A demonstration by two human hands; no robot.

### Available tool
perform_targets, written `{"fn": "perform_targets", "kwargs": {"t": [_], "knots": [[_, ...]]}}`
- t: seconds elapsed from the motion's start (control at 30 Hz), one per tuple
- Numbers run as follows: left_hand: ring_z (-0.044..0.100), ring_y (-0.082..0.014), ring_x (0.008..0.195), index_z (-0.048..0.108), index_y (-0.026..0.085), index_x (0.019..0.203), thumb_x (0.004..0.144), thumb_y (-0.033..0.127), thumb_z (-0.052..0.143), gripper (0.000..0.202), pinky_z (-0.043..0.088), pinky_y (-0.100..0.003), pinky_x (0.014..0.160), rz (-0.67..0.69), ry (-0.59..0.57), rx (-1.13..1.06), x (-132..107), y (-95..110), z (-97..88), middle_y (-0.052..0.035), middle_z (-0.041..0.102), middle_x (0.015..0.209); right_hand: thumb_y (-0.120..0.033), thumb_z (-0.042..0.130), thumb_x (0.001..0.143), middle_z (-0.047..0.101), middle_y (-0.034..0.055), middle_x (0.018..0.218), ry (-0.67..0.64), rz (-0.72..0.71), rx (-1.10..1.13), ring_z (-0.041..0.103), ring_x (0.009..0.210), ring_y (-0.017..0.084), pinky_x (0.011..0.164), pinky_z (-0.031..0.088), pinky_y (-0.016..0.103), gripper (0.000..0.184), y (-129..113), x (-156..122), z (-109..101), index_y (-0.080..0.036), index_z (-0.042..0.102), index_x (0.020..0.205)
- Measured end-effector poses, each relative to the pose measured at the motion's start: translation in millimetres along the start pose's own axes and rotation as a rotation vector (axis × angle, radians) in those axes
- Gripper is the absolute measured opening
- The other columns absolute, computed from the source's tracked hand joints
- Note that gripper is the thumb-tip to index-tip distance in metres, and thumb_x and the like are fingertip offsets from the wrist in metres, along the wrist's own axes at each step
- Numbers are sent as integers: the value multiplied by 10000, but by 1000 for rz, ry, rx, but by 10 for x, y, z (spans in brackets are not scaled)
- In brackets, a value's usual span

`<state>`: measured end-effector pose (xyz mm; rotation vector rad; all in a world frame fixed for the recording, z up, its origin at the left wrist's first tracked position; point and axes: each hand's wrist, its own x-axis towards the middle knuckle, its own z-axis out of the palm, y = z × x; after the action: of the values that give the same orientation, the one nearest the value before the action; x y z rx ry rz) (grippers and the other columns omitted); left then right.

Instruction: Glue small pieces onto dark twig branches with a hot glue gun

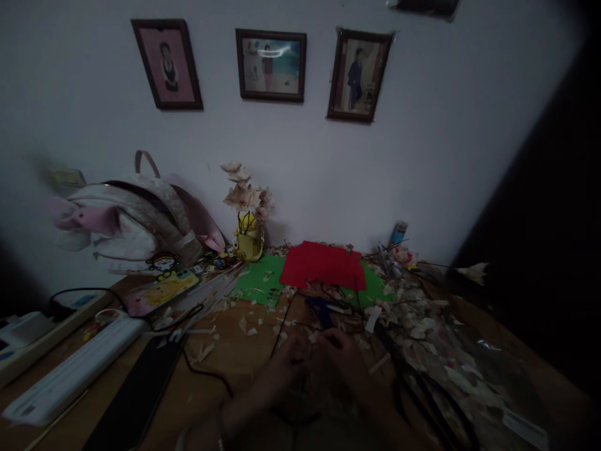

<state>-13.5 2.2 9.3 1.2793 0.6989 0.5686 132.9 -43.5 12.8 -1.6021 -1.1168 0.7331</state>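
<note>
In the dim head view my left hand (292,356) is raised over the near part of the wooden table (225,347), its fingers curled into a pinch. Close beside it, my right hand (342,356) has its fingers bent together too. Whatever lies between the fingertips is too dark and small to make out. Just beyond my right hand is a blue glue gun (320,310). A thin dark stem (283,322) slants past my left hand. Large black-handled scissors (417,382) lie to the right of my right hand.
Pale petal-like scraps (432,326) litter the right side. Red sheets (323,266) overlap green sheets (258,279) at the back. Flowers (243,197) stand in a yellow pot (248,244). A backpack (136,219), a white power strip (75,366) and a dark phone (136,394) occupy the left.
</note>
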Motion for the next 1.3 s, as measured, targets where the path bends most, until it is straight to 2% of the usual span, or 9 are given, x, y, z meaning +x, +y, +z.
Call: {"fn": "perform_targets", "kwargs": {"t": [0.27,0.53,0.83,1.07,1.3], "knots": [[526,-113,581,433,189,784,605,173,613,255,346,-208,521,9,-11,12,-14,-19,-10,42,563,627,-442,510,697,594,23,692,-59,9,3,546,701,175,655,405,257,298,26,16,6,-153,584,721],[548,-120,645,454,181,758,591,170,643,252,365,-212,561,35,-16,-44,8,-24,-10,30,579,673,-441,523,688,585,16,677,-31,19,10,546,693,174,644,406,255,288,7,-4,5,-160,577,714],[507,-94,549,425,189,759,604,183,626,254,330,-197,501,29,-19,-46,7,-36,-9,56,552,611,-355,554,649,569,4,638,-18,1,-11,530,657,163,615,397,244,191,4,8,-1,-165,571,662],[529,-113,650,465,180,780,616,148,608,220,358,-215,580,46,-29,-1,7,-45,-31,38,566,671,-340,551,652,597,6,646,-22,-7,-2,551,674,168,626,403,243,171,5,3,0,-171,581,652],[501,-99,567,448,194,752,593,203,647,255,331,-200,517,9,-19,-23,6,-54,-16,60,533,608,-349,563,636,578,-8,612,-6,19,22,540,646,160,604,405,241,181,5,8,7,-169,583,640]]}}
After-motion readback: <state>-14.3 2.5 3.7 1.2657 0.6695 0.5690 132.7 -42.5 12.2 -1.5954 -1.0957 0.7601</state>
